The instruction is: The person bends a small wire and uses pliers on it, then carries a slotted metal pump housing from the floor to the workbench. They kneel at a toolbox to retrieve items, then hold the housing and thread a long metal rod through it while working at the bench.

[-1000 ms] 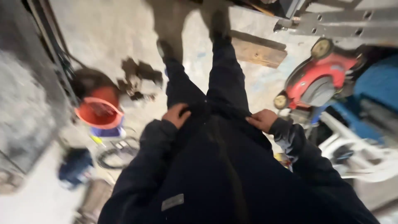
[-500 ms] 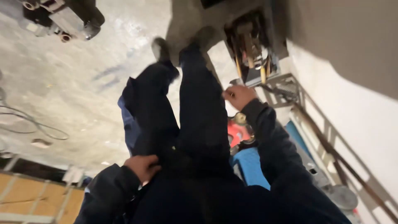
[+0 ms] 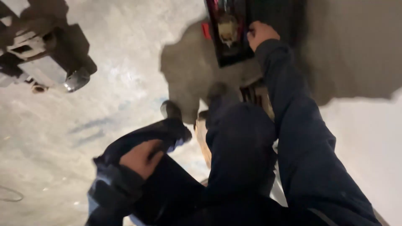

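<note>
- Right hand (image 3: 260,34): arm stretched forward, fingers curled at the upper right edge of a dark frame (image 3: 229,39); whether they actually clamp it cannot be told.
- Frame: lies ahead of the person, above the boots (image 3: 171,109), long axis running away from the camera.
- Left hand (image 3: 140,158): closed on dark trouser cloth (image 3: 167,132) at the thigh, well apart from the frame.
- Right hand is the nearer.
- Grey machine (image 3: 42,54) far left on concrete floor (image 3: 104,83).

floor (image 3: 104,104): rough matt concrete | trousers (image 3: 238,150): dark matt cloth | machine (image 3: 42,54): dull metal
</note>
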